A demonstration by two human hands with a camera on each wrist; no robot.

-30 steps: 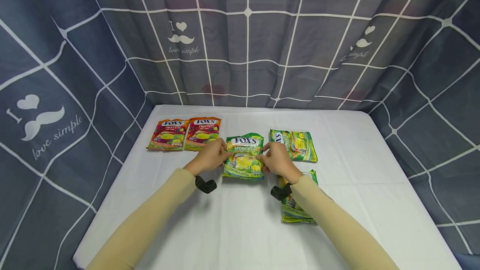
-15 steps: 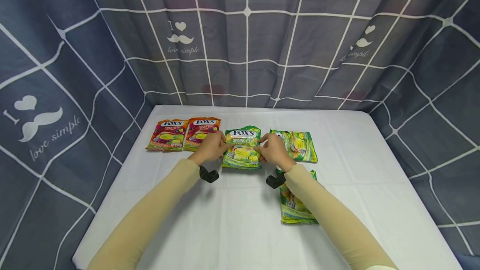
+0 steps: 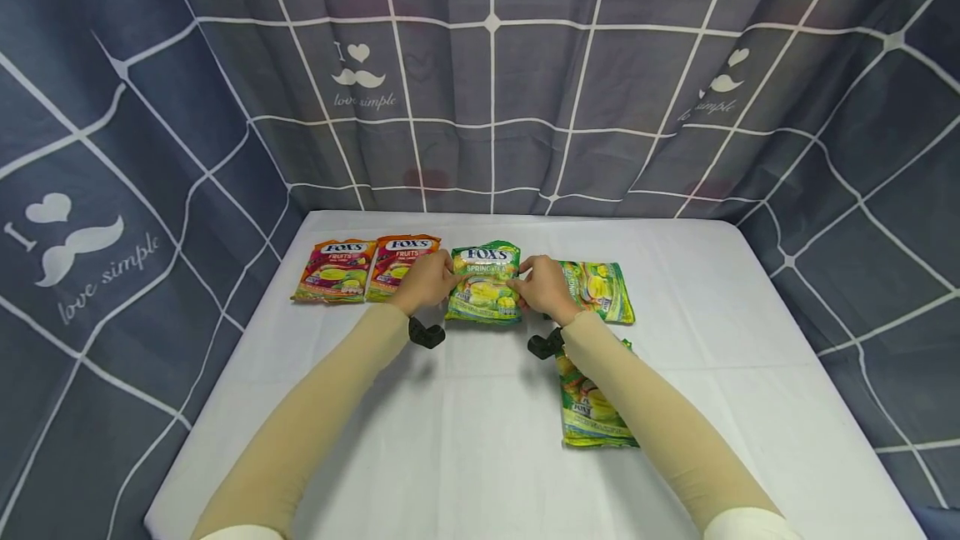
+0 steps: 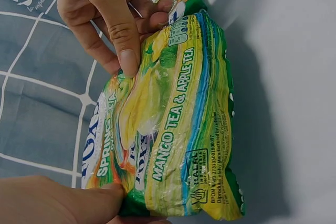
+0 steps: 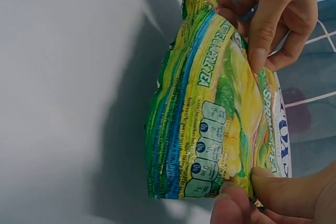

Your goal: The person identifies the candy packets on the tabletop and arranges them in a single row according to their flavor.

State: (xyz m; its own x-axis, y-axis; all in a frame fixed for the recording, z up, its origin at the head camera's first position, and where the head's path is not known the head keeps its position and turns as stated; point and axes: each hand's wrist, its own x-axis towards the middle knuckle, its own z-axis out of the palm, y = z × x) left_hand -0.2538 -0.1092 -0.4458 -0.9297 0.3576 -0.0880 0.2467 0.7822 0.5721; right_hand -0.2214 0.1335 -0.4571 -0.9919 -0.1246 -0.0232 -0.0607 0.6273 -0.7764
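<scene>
Both hands pinch a green bag of Fox's Spring Tea candy (image 3: 483, 286) in the middle of the head view, one at each side edge. My left hand (image 3: 426, 280) grips its left edge and overlaps a corner of the nearer orange candy bag. On the right edge, my right hand (image 3: 546, 286) has thumb and fingers clamped, partly covering another green candy bag (image 3: 600, 288) lying behind it. In the left wrist view the held bag (image 4: 173, 108) casts a shadow on the cloth; whether its lower edge touches the table I cannot tell.
Two orange Fox's Fruits candy bags (image 3: 335, 271) lie side by side at the back left. More green bags (image 3: 592, 407) lie stacked at front right, partly under the right forearm. A white cloth covers the table (image 3: 480, 440); a grey checked curtain (image 3: 450, 107) encloses its back and sides.
Both hands have carried the green candy bag away from the person, towards the table's back edge and slightly left. It now sits beside the orange bags. The other bags have not moved.
</scene>
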